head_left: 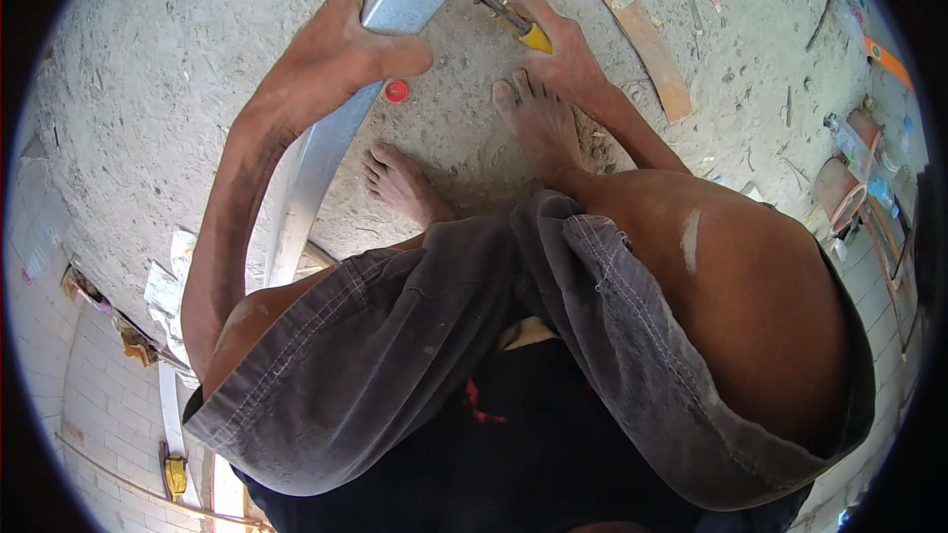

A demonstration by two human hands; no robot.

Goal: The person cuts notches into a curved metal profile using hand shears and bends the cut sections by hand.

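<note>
A squatting person's left hand [341,44] grips a long metal strip [326,138] lying on the dusty floor [178,69]. The right hand [558,44], just beside it, holds yellow-handled snips [506,16] against the strip.

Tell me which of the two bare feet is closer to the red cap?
The left foot, set back near the metal strip, lies closer to the red cap. The right foot sits further right, beside the right hand.
</note>
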